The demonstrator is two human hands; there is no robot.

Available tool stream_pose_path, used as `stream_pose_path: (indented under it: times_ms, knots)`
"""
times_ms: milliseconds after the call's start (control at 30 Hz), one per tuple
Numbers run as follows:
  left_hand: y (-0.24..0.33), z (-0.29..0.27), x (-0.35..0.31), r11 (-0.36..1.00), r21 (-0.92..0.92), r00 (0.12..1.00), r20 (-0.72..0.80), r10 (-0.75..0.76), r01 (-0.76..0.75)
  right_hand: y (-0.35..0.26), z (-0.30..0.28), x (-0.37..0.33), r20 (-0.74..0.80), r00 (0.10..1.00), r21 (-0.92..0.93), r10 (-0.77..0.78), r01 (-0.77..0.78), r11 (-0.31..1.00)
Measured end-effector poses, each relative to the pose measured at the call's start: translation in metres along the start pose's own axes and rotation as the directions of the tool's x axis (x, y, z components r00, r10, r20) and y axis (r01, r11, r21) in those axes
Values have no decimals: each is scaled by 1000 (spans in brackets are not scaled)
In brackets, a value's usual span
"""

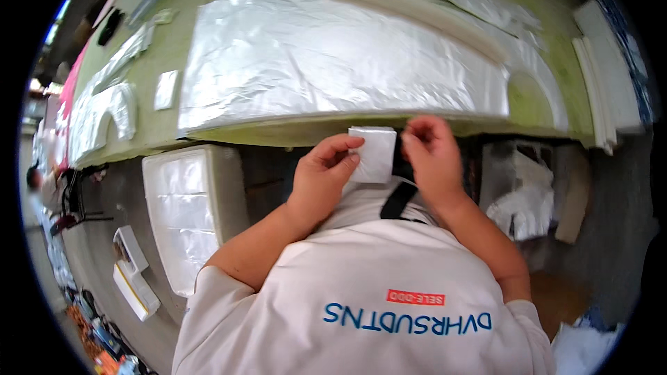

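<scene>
My left hand pinches the left edge of a small, flat, whitish folded plastic square between thumb and fingers. The square is upright in front of my waist, just off the near edge of the table. My right hand is beside its right edge, a narrow gap apart, with the fingers curled together. What those fingers hold, if anything, is too small to make out. Beyond both hands, a large stack of shiny clear plastic sheets covers much of the table.
A long pale strip lies across the sheets. On the green tabletop are a similar small packet and loose clear film. Below the table stand a white bin of packets at left and a clear container of film at right.
</scene>
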State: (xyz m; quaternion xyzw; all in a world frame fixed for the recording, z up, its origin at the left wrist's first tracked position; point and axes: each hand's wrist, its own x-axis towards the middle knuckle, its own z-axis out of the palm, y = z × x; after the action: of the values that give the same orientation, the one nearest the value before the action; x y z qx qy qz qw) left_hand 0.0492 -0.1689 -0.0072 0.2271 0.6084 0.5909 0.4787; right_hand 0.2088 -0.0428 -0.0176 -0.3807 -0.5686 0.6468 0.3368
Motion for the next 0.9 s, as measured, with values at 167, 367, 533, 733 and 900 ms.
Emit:
stream_pose_path:
  times_ms: [167, 367, 533, 733, 900]
  knots:
    - [60, -76, 6, 974, 20, 916, -337, 220, -226, 1, -10, 0, 7, 1000, 64, -3, 3, 998]
    - [130, -267, 49, 937, 277, 710, -615, 342, -211, 4, 2, 2, 107, 989, 53, 102, -108, 993]
    - [146, -318, 91, 820, 566, 706, -614, 352, 84, -1, 9, 2, 168, 978, 9, 121, -124, 992]
    - [101, -351, 123, 349, 925, 689, -353, 633, 153, -15, -4, -1, 97, 995, -61, -2, 8, 998]
    - [97, -340, 106, 381, 917, 462, -289, 839, -118, -30, -54, 36, -21, 895, -453, -447, 390, 802]
